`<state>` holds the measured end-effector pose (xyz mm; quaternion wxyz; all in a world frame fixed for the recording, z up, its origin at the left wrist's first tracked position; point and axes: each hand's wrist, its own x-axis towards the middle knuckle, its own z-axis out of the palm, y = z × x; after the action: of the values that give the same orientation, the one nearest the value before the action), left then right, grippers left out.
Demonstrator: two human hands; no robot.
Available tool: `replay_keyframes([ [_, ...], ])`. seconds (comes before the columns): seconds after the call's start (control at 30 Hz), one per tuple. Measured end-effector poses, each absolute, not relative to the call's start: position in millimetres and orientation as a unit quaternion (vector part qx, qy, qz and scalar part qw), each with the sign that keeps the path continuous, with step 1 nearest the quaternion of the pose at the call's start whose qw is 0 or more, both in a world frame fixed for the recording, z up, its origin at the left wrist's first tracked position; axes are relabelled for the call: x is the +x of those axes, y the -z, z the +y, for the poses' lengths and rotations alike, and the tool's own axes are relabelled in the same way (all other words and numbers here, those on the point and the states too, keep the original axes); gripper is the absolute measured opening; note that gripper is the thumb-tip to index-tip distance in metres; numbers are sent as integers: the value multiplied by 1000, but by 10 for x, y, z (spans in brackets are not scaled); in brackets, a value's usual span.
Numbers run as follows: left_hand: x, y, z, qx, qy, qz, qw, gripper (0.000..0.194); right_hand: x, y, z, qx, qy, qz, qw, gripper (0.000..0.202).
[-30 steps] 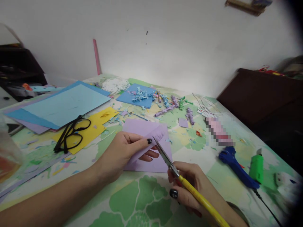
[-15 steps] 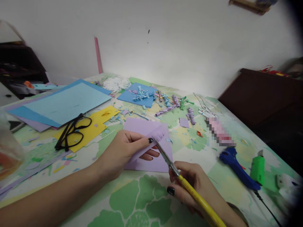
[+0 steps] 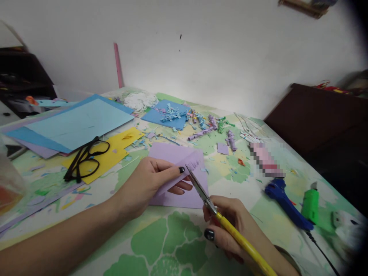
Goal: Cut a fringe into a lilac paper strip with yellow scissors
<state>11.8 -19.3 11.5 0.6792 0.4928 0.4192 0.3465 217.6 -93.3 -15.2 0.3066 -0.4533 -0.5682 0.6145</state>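
My left hand (image 3: 155, 178) pinches a strip of purple paper (image 3: 169, 185) between thumb and fingers. Small slits fringe the strip's far edge. In my right hand (image 3: 230, 218) is a pair of scissors (image 3: 205, 197) with a yellow handle, its fingers wrapped round the grip. The blade tips meet the strip's edge just beyond my left thumb. Below the strip, a square purple sheet (image 3: 161, 151) lies on the table, partly covered by my left hand.
Left are black glasses (image 3: 89, 157) on yellow paper (image 3: 115, 143) and large blue sheets (image 3: 77, 122). Fringed paper rolls (image 3: 231, 140) and a blue square (image 3: 149, 113) lie farther back. A blue glue gun (image 3: 287, 203) and green cutter (image 3: 310, 205) are at right.
The scissors' blades look slightly more parted at the strip's edge. My right thumb has shifted a little, and the whole view has slid slightly. Both hands keep their holds.
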Motion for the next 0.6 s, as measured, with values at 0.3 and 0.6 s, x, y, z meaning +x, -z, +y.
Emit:
replay_keyframes([
  [0.3, 117, -119, -197, 504, -348, 424, 667, 17, 2117, 147, -914, -483, -612, -545, 308, 40],
  [0.6, 114, -116, -185, 498, -351, 427, 668, 16, 2104, 131, -889, -505, -606, -534, 302, 42],
])
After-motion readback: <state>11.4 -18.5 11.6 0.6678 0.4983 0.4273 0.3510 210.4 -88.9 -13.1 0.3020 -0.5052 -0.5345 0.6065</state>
